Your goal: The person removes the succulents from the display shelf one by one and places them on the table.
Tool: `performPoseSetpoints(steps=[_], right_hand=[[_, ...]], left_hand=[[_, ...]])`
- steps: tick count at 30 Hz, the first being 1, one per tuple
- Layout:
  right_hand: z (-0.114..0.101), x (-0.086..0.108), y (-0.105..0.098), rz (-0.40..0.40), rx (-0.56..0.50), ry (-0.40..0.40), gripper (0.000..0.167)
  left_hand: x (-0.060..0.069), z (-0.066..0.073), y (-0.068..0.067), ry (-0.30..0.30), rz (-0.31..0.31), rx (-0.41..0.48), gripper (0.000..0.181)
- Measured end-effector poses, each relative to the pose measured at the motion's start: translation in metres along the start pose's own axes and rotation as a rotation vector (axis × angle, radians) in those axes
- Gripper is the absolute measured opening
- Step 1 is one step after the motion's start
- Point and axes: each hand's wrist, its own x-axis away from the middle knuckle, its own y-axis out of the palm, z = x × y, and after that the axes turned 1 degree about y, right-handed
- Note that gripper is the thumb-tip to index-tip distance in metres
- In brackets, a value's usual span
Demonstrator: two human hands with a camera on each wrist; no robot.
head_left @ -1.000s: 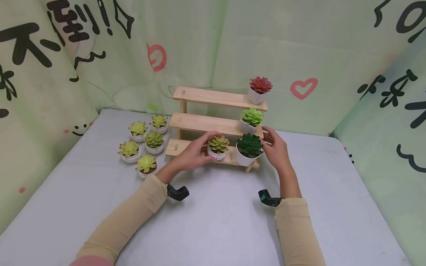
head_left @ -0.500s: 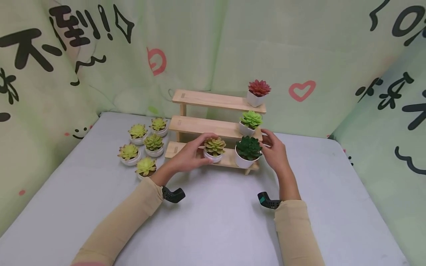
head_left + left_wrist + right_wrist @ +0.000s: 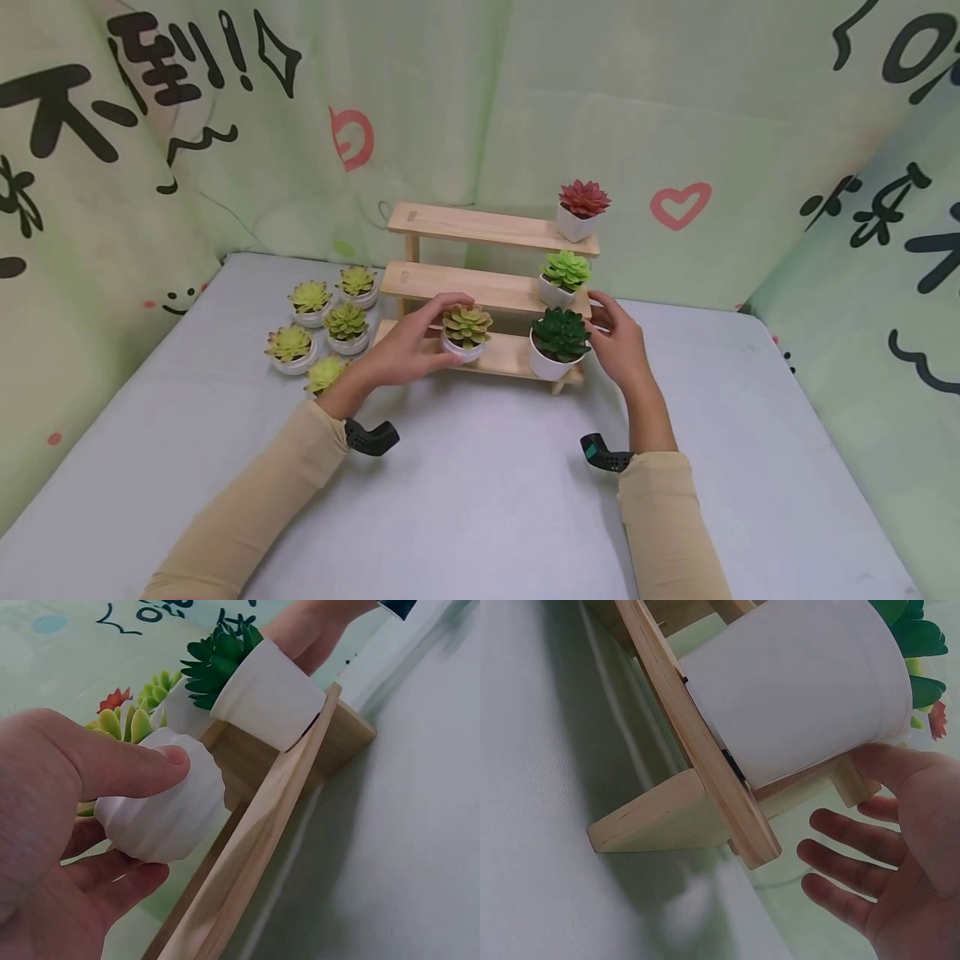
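My left hand (image 3: 405, 346) pinches a small yellow-green potted succulent (image 3: 465, 329) by its pot, over the lowest plank of a three-tier wooden stand (image 3: 480, 287). The left wrist view has the thumb on the ridged white pot (image 3: 169, 802) and the fingers on its other side. At the stand's right end, a dark green potted succulent (image 3: 561, 337) occupies the lowest plank. My right hand (image 3: 615, 337) is beside it. In the right wrist view, the fingers spread loosely and the thumb lies at the white pot (image 3: 802, 690); contact is unclear.
A light green potted succulent (image 3: 562, 279) sits on the middle plank's right end, a red one (image 3: 581, 208) on the top plank's. Several yellow-green potted succulents (image 3: 309, 298) cluster on the white table (image 3: 495, 500) left of the stand. A printed curtain (image 3: 525, 100) hangs behind.
My left hand has moved leftward with the yellow-green succulent, away from the dark green one. The right hand stays by the dark green pot. The view has shifted slightly.
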Motion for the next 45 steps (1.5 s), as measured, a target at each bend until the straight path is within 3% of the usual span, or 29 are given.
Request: performPoseSetpoints(steps=[5,21,35,45], right_hand=[[-0.001,0.0,0.0,-0.006,0.005,-0.001,0.05],[0.001,0.001,0.0,-0.009,0.006,0.023,0.051],[0.0,0.001,-0.002,-0.009,0.001,-0.005,0.05],[0.0,0.001,-0.001,-0.014,-0.001,-0.004,0.051]], left_hand=[[0.004,0.0,-0.004,0.019,0.006,-0.008,0.071],[0.019,-0.003,-0.023,-0.005,0.024,-0.019,0.069],[0.035,-0.004,-0.042,-0.055,0.057,-0.009,0.069],[0.052,-0.004,-0.057,-0.112,0.079,-0.057,0.071]])
